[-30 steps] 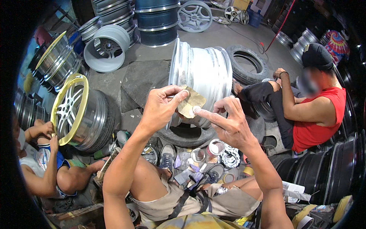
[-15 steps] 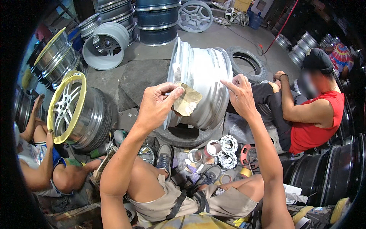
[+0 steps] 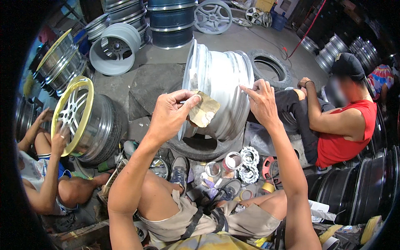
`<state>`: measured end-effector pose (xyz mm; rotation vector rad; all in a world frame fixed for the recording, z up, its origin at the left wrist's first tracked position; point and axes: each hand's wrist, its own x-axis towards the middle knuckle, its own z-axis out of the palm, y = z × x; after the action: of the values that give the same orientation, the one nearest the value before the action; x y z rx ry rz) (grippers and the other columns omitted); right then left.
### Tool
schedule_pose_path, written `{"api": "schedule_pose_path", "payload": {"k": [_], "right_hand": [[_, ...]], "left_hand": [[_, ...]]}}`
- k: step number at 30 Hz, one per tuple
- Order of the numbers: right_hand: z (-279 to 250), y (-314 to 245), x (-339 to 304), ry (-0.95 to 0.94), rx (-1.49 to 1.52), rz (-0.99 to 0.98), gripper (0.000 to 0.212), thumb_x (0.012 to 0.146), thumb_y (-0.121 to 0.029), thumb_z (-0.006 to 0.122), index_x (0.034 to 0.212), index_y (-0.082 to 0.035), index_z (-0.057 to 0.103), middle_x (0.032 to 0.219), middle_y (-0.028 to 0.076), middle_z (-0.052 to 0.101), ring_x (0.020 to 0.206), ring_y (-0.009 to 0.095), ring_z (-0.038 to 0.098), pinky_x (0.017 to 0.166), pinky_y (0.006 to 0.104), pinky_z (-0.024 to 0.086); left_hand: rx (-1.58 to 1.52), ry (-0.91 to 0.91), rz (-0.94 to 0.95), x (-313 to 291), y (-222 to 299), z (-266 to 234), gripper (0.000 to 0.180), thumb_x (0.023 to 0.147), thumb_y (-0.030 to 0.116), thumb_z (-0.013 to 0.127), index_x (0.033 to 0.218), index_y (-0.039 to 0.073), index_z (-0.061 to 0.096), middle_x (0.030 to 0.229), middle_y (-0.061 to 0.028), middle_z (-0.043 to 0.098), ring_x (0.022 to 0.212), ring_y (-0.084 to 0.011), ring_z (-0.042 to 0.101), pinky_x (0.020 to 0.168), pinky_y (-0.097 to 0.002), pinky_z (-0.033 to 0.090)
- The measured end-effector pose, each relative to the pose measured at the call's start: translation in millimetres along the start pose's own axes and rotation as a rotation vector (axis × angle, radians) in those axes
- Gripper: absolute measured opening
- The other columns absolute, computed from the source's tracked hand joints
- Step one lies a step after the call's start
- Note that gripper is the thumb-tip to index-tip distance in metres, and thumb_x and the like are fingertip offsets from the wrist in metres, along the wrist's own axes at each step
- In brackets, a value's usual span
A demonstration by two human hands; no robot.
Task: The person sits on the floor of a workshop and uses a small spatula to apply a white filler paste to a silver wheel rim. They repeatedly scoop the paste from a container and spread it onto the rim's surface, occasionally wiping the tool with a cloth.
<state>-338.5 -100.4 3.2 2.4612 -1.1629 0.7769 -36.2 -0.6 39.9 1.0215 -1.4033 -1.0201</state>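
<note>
My left hand (image 3: 171, 111) pinches a golden-brown sheet (image 3: 204, 110) that looks like sandpaper, smudged with white, between thumb and fingers. Just behind it, a silver-grey wheel rim (image 3: 227, 89) stands on its edge over a tire (image 3: 200, 152) lying flat. Pale dusty patches cover the rim's barrel. At the rim's right side is my right hand (image 3: 262, 100), its index finger stretched out to the edge and its other fingers partly bent, with nothing in them. The fingertip appears to touch the rim.
Cans (image 3: 232, 161), tape rolls (image 3: 268, 187) and toothed silver discs (image 3: 250, 164) lie near my feet. On the right sits a person in a red top (image 3: 346, 133); at left another handles a yellow-edged wheel (image 3: 75, 114). Stacked rims (image 3: 171, 25) stand behind.
My hands hold nearly the same pose; the sheet is slightly tilted differently. The left person's hand has moved up along the yellow-edged wheel. The far-right figure in bright colours has shifted.
</note>
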Motion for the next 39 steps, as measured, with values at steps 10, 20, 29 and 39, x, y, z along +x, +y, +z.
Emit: {"api": "schedule_pose_path", "payload": {"k": [10,20,29,39], "right_hand": [[0,-12,-9,0.029,0.042,0.09,0.044,0.081,-0.002,0.066,0.121,-0.019,0.074,0.098,0.007,0.049,0.097,0.025,0.05,0.082,0.039,0.04],[12,1,5,0.115,0.05,0.129,0.038,0.084,-0.003,0.064,0.118,-0.016,0.075,0.097,0.007,0.049,0.095,0.025,0.05,0.081,0.0393,0.039],[11,-19,-9,0.089,0.055,0.154,0.04,0.084,-0.004,0.063,0.121,-0.014,0.073,0.096,0.007,0.049,0.096,0.025,0.05,0.082,0.0382,0.038],[16,-23,-12,0.132,0.037,0.154,0.036,0.083,-0.004,0.063,0.116,-0.014,0.075,0.097,0.007,0.049,0.096,0.025,0.05,0.082,0.0389,0.039]], "left_hand": [[-0.004,-0.002,-0.034,-4,9,-2,0.023,0.1,0.017,0.068,0.099,-0.004,0.074,0.078,-0.0031,0.072,0.066,-0.0059,0.065,0.057,-0.0237,0.053],[-0.041,-0.024,-0.025,-2,9,5,0.022,0.1,0.016,0.068,0.101,-0.005,0.074,0.082,-0.0049,0.072,0.069,-0.0072,0.067,0.058,-0.0243,0.055],[-0.026,-0.042,-0.054,-4,7,3,0.023,0.1,0.016,0.068,0.102,-0.006,0.073,0.084,-0.0047,0.073,0.07,-0.0071,0.067,0.059,-0.0246,0.056],[-0.003,-0.045,-0.038,-2,5,3,0.022,0.1,0.015,0.067,0.102,-0.007,0.073,0.085,-0.0051,0.073,0.072,-0.0083,0.068,0.06,-0.0261,0.058]]}}
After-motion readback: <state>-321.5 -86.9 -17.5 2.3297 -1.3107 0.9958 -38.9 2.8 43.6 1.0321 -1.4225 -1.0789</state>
